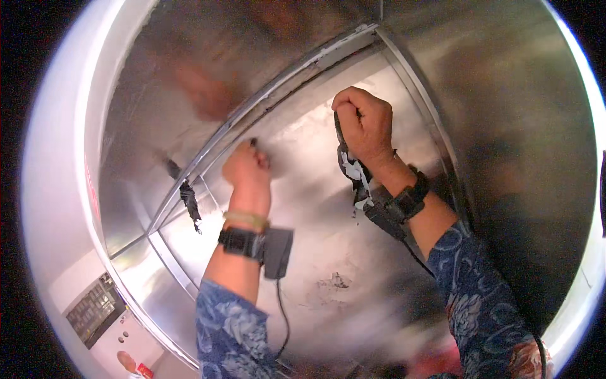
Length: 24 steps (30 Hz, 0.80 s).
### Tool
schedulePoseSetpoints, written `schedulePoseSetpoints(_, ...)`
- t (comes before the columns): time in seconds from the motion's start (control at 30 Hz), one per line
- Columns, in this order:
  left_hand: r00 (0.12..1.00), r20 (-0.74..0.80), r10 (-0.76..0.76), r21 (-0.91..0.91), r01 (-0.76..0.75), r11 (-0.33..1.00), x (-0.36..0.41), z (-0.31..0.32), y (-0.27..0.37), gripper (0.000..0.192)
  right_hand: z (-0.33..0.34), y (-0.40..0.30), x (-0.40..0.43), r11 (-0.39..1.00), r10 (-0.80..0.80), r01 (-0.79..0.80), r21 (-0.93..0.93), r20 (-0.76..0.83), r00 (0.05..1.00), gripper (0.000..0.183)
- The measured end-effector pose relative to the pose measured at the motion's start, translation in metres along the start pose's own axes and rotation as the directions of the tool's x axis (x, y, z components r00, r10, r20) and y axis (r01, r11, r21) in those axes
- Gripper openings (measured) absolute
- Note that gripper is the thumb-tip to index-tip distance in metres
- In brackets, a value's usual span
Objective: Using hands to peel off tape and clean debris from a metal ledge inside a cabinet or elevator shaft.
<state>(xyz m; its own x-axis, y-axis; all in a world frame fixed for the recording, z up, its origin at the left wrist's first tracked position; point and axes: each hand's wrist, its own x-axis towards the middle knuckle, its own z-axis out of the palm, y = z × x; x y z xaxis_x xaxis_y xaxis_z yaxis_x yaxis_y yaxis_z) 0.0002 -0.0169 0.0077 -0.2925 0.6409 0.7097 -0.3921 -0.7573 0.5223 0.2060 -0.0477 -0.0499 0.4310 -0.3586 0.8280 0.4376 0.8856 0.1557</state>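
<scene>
Both hands reach into a metal-lined enclosure with shiny walls. My right hand [367, 123] is a closed fist around a torn, ragged black strip with white patches [352, 170], which hangs down beside the wrist. My left hand [247, 163], slightly blurred, is curled near the long metal ledge [265, 102]; a small dark bit shows at its fingertips, and whether it is held cannot be told. Another ragged black strip [190, 203] hangs from the ledge, left of my left hand. Both wrists wear black straps with cabled boxes.
A small heap of dark scraps [338, 280] lies on the metal panel below the hands. A metal rim [423, 104] runs down the right side. Outside the opening, at lower left, are a person [127, 362] and a dark panel [94, 310] on a white wall.
</scene>
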Motion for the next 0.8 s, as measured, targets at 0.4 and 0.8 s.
schedulePoseSetpoints(0.4, 0.907, 0.199, 0.370, 0.408, -0.420, 0.811, -0.025, 0.024, 0.006, 0.013, -0.002, 0.003, -0.002, 0.999, 0.018, -0.016, -0.045, 0.024, 1.000, 0.012)
schedulePoseSetpoints(0.8, 0.807, 0.062, 0.588, 0.561, -0.515, 0.648, -0.023, 0.062, -0.019, 0.014, -0.003, 0.005, -0.002, 0.999, 0.009, -0.008, -0.042, 0.015, 1.000, 0.011)
